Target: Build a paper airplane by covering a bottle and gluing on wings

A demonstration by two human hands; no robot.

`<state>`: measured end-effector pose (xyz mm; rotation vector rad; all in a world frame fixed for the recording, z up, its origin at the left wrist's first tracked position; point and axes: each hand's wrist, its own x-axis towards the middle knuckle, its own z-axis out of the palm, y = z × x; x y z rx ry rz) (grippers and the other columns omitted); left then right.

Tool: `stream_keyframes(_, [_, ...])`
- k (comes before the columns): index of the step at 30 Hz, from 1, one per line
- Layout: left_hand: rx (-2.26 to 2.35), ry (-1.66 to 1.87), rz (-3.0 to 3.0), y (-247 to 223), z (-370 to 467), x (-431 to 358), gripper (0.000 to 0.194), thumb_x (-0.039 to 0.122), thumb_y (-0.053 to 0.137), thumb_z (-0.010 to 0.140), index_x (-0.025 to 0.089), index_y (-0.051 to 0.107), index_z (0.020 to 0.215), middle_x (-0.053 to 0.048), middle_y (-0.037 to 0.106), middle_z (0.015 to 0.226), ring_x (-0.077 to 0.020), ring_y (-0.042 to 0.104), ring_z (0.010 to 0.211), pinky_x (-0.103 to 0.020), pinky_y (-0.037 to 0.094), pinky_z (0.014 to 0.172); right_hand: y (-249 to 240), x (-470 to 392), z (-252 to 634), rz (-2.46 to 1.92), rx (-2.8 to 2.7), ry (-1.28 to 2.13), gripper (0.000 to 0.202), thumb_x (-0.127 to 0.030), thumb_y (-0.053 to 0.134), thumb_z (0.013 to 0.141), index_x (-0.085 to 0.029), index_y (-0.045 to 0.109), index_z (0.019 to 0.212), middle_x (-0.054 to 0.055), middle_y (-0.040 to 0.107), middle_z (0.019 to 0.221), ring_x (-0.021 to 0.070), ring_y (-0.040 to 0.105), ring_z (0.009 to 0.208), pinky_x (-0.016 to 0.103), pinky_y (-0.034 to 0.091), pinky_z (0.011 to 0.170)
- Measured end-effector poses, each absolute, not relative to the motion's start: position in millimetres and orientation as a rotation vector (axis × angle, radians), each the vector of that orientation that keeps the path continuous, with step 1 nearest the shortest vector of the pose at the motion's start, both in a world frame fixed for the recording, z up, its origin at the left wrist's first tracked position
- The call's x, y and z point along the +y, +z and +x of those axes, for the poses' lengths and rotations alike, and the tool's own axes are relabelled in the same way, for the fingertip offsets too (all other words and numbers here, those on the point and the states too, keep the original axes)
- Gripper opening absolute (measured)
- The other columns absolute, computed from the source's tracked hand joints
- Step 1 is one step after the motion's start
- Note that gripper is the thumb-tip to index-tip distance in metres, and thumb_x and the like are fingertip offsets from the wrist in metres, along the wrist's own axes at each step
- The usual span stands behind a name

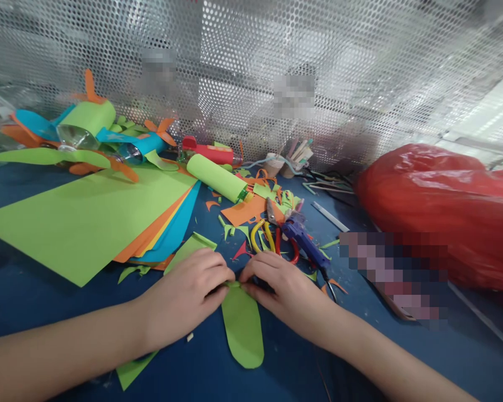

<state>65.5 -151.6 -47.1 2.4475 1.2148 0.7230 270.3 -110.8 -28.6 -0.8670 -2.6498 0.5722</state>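
Observation:
A green paper cutout with a rounded end points toward me at the middle of the blue table. My left hand pinches its far end from the left. From the right, my right hand closes its fingers on the same end, where the paper appears folded. Just beyond my right hand lie scissors with yellow handles and a blue glue gun. Another green paper piece sits behind my left hand, partly hidden by it. A green scrap shows below my left forearm.
Coloured paper sheets are fanned out at the left. Behind them stand paper-wrapped bottle planes, with a green-wrapped bottle near the centre. Orange and green scraps litter the middle. A red plastic bag bulges at the right, before a perforated metal screen.

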Motion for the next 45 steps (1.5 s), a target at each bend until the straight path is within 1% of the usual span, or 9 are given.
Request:
stream_keyframes(8, [1.224,0.836,2.411,-44.5,64.0,-154.6,0.012,0.013,0.046,0.094,0.016,0.057,0.091,-0.003,0.063,0.088,-0.0186,0.056,0.088,-0.034,0.045,0.083,-26.2,-114.3,269.4,-0.895,-2.548,0.591,0.005,-0.012,0.057,0.088,-0.017,0.058,0.088,0.004,0.059,0.088,0.0169,0.056,0.086,0.029,0.046,0.077])
stream_keyframes(13, [1.235,1.038,2.462,-45.6,62.8,-155.2,0.016,0.018,0.046,0.095,0.017,0.062,0.1,-0.005,0.066,0.095,-0.0191,0.059,0.096,-0.034,0.046,0.089,-22.4,-119.7,268.0,-0.98,-2.425,0.765,0.008,-0.016,0.059,0.087,-0.018,0.059,0.095,0.001,0.064,0.085,0.0127,0.061,0.077,0.023,0.049,0.07])
stream_keyframes(17, [1.206,1.129,2.499,-48.3,62.6,-154.9,0.021,0.022,0.044,0.096,0.017,0.064,0.098,-0.006,0.067,0.092,-0.0187,0.062,0.092,-0.033,0.049,0.087,-22.1,-120.7,268.1,-0.926,-2.394,0.737,0.006,-0.018,0.062,0.086,-0.018,0.063,0.092,0.002,0.067,0.084,0.0131,0.062,0.078,0.023,0.049,0.073])
stream_keyframes(24, [1.193,1.108,2.47,-45.9,61.1,-155.2,0.017,0.026,0.051,0.093,0.017,0.065,0.089,-0.004,0.07,0.084,-0.0175,0.065,0.083,-0.028,0.052,0.078,-20.5,-124.9,266.5,-0.819,-2.399,0.625,0.005,-0.018,0.061,0.087,-0.017,0.064,0.091,0.003,0.068,0.082,0.0133,0.063,0.076,0.022,0.049,0.07])
stream_keyframes(30, [1.2,1.134,2.445,-48.7,61.0,-155.9,0.016,0.027,0.051,0.093,0.019,0.065,0.088,-0.002,0.07,0.082,-0.0171,0.066,0.082,-0.029,0.052,0.079,-22.5,-125.9,266.9,-0.742,-2.448,0.479,0.01,-0.02,0.055,0.091,-0.016,0.065,0.092,0.005,0.069,0.081,0.0141,0.062,0.075,0.023,0.05,0.069])
stream_keyframes(34, [1.256,1.157,2.399,-53.4,62.1,-158.4,0.013,0.025,0.054,0.09,0.023,0.062,0.1,0.0,0.069,0.091,-0.0179,0.065,0.089,-0.03,0.05,0.083,-22.0,-125.9,266.7,-0.78,-2.402,0.553,0.008,-0.02,0.058,0.089,-0.017,0.066,0.09,0.003,0.068,0.079,0.0128,0.063,0.072,0.021,0.05,0.067])
stream_keyframes(37, [1.27,1.121,2.335,-51.7,62.1,-159.3,0.009,0.023,0.052,0.09,0.024,0.06,0.094,0.001,0.068,0.086,-0.0172,0.064,0.084,-0.028,0.049,0.078,-21.5,-125.9,266.0,-0.839,-2.364,0.64,0.006,-0.02,0.06,0.087,-0.018,0.066,0.089,0.002,0.069,0.08,0.0123,0.063,0.073,0.021,0.05,0.069])
stream_keyframes(41, [1.298,1.092,2.252,-45.5,60.4,-157.2,0.009,0.024,0.051,0.09,0.025,0.06,0.088,0.002,0.066,0.082,-0.0159,0.063,0.079,-0.027,0.049,0.074,-22.0,-126.1,266.0,-0.88,-2.3,0.685,0.013,-0.021,0.062,0.085,-0.019,0.063,0.098,0.002,0.067,0.084,0.0124,0.062,0.073,0.022,0.05,0.068])
stream_keyframes(45, [1.335,1.026,2.166,-43.5,59.2,-155.3,0.008,0.024,0.053,0.088,0.026,0.06,0.088,0.002,0.066,0.084,-0.0159,0.063,0.079,-0.026,0.049,0.073,-21.7,-125.8,267.0,-0.875,-2.309,0.677,0.006,-0.018,0.059,0.086,-0.021,0.061,0.091,0.001,0.067,0.084,0.0126,0.062,0.075,0.023,0.049,0.07])
